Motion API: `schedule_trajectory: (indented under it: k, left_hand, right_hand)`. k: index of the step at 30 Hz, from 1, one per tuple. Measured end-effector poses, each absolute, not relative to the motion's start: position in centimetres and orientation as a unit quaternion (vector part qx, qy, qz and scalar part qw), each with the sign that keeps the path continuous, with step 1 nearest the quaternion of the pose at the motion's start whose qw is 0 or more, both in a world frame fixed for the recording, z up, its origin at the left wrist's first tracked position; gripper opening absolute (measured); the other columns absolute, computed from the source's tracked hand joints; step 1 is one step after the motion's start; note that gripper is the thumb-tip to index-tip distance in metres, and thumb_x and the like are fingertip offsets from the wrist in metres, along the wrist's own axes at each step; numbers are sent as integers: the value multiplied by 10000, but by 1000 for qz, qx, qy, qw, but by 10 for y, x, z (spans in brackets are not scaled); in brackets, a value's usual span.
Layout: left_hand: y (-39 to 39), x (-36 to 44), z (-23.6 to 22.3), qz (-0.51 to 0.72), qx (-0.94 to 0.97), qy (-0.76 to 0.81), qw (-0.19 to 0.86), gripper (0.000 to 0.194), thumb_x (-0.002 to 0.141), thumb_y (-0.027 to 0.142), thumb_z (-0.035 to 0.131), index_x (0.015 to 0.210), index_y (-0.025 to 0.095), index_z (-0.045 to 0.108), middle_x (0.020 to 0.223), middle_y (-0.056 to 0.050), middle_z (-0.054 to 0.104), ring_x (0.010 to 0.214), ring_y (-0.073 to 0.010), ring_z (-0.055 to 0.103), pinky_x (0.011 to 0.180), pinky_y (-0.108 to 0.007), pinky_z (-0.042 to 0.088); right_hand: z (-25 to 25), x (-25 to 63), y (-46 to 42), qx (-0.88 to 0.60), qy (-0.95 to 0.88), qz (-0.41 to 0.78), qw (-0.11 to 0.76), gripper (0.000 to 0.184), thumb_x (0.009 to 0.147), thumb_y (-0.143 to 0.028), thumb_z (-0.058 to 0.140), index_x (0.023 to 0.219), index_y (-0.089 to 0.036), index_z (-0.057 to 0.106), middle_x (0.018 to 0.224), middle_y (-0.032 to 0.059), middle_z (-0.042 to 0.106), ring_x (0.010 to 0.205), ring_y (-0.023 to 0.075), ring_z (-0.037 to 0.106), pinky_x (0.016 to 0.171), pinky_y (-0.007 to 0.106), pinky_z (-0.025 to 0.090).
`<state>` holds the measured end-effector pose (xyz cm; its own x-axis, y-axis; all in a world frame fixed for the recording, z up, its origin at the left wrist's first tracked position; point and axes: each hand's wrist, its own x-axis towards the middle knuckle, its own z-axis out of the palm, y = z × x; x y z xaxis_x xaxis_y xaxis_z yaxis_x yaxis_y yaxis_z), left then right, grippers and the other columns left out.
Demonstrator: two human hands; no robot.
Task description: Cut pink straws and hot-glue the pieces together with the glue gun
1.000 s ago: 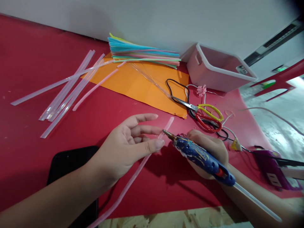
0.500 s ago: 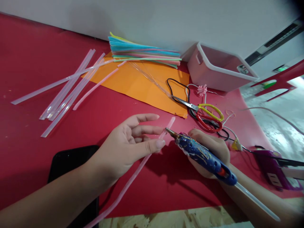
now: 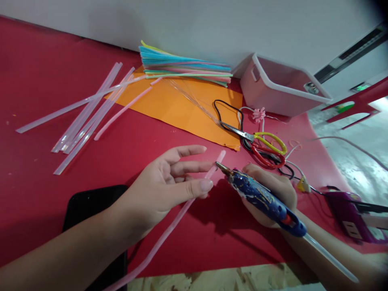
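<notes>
Between the thumb and fingers of my left hand (image 3: 169, 180) is a long pink pipe cleaner (image 3: 169, 232). Its short end sticks out past the fingertips, and its tail runs down to the lower left. My right hand (image 3: 271, 194) is wrapped round a blue hot glue gun (image 3: 257, 194) crusted with dried glue. The metal nozzle points left, at or very near the pipe cleaner just beyond my left fingers. From the back of the gun sticks a clear glue stick (image 3: 332, 258).
Behind my hands lie scissors (image 3: 268, 149) with cables, an orange sheet (image 3: 182, 109), a bundle of coloured pipe cleaners (image 3: 184, 66) and a pink bin (image 3: 281, 93). Spare glue sticks (image 3: 85, 119) lie left, above a black phone (image 3: 93, 206). A purple power strip (image 3: 348, 214) sits right.
The glue gun's nozzle has shifted slightly right and up along the pipe cleaner, towards its short end. My left hand keeps its pinch, and the view has moved a little.
</notes>
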<state>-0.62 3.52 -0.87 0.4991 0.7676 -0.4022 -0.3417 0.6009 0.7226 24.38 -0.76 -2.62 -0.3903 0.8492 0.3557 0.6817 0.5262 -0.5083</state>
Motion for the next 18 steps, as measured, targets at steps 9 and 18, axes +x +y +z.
schedule_trajectory:
  k: [9,18]
  left_hand:
    - [33,-9,-10,326,295,361,822,482,698,142,873,1118,306,701,938,60,781,676,-48,704,681,-136,587]
    - [34,-8,-10,323,302,357,823,489,697,158,875,1123,324,701,930,70,787,681,-53,710,658,-124,579]
  right_hand:
    - [-27,243,-7,-457,-816,155,318,183,763,-125,618,895,-235,557,721,16,600,579,157,564,513,283,449]
    - [-25,244,-8,-470,-811,144,319,154,760,-127,626,869,-221,572,712,12,613,580,143,573,521,266,451]
